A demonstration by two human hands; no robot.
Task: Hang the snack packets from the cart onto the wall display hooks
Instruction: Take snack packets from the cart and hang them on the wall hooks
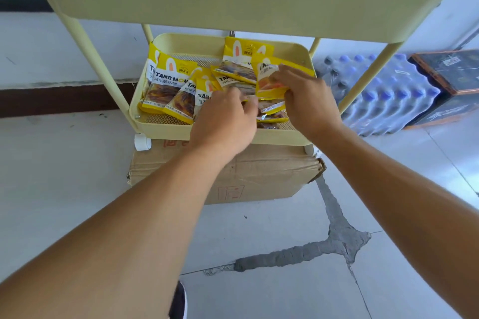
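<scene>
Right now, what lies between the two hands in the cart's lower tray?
In the head view, yellow snack packets fill the gap between the left hand and right hand, which grips one packet.

cardboard box (259, 173) — under cart | bottled-water packs (383, 96) — right | dark crates (451, 72)

Yellow snack packets (168, 83) with white rabbit ears, bold black "TANG" lettering and clear windows showing brown-orange sweets lie in a loose, overlapping heap in the lower tray (166, 124) of a pale yellow cart (181, 0). Some lean on the tray's left wall. One packet (269, 77) stands raised, tilted above the pile's right side.
</scene>
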